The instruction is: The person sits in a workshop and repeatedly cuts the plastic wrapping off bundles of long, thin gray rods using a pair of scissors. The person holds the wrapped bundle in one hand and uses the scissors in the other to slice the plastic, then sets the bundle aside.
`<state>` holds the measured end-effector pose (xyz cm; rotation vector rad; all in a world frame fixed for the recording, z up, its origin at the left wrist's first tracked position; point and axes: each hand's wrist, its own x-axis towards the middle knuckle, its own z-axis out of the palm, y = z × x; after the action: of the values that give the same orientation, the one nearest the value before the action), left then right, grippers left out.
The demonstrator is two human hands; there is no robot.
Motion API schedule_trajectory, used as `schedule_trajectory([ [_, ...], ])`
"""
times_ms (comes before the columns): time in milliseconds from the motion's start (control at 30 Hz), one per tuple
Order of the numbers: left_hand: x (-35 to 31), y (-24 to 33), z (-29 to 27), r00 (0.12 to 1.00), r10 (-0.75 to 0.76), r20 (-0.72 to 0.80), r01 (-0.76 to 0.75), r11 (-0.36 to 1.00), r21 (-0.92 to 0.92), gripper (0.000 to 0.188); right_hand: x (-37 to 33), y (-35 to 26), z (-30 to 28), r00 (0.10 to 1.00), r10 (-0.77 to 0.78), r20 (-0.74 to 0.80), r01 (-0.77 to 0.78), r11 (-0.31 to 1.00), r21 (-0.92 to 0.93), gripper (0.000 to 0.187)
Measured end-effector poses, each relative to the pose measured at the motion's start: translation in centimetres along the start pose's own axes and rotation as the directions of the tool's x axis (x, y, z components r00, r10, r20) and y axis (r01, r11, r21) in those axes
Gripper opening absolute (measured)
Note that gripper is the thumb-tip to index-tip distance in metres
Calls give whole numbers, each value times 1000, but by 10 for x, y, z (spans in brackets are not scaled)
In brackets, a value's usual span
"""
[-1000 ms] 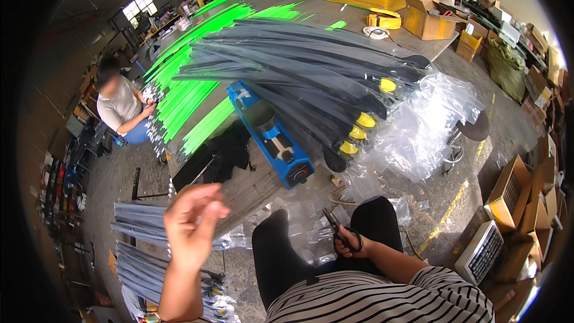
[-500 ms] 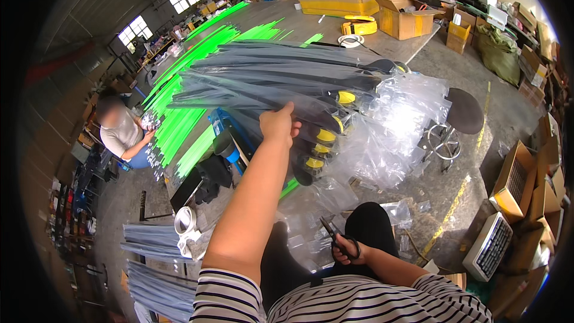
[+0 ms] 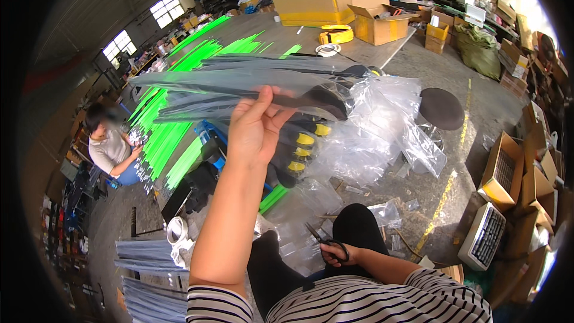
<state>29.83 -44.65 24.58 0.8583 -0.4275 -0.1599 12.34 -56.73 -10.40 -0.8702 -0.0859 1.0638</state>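
My left hand (image 3: 254, 131) is closed on a long dark rod in a clear plastic sleeve (image 3: 326, 100), thumb on top, near its broad dark end. It lies across a pile of similar sleeved rods (image 3: 281, 64); several below show yellow patches (image 3: 305, 139) at their ends. To the right of the rods spread loose clear plastic bags (image 3: 365, 137). Down by my lap, my right hand (image 3: 332, 255) grips black-handled scissors (image 3: 315, 233), blades pointing up and left, slightly parted. The scissors touch no rod or bag.
Bright green rods (image 3: 173, 113) cover the table's left side, where another person (image 3: 110, 143) sits. A yellow tape roll (image 3: 336, 34) and cardboard boxes (image 3: 379, 24) stand at the back. A round dark stool seat (image 3: 442, 109) is right. White rolls (image 3: 177, 230) and bundled sleeved rods (image 3: 149, 257) lie lower left.
My left hand has turned palm-up and now lifts one sleeved rod off the pile. The right hand still holds the scissors low. The whole view has shifted slightly.
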Motion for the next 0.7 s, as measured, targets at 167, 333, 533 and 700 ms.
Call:
schedule_trajectory([
  [167,-52,40,23,964,264,-13,-259,954,154,9,-46,-44,58,968,-177,-178,87,901,-425,36],
  [333,-127,85,-1,904,419,-88,-369,867,335,13,-94,-121,121,812,-584,23,567,778,-271,81],
  [533,-199,90,-52,829,502,-246,-372,825,426,13,-92,-177,184,714,-647,-267,663,748,-39,41],
  [700,-240,95,-76,767,541,-344,-366,810,458,11,-78,-189,192,575,-755,-315,672,655,-344,35],
])
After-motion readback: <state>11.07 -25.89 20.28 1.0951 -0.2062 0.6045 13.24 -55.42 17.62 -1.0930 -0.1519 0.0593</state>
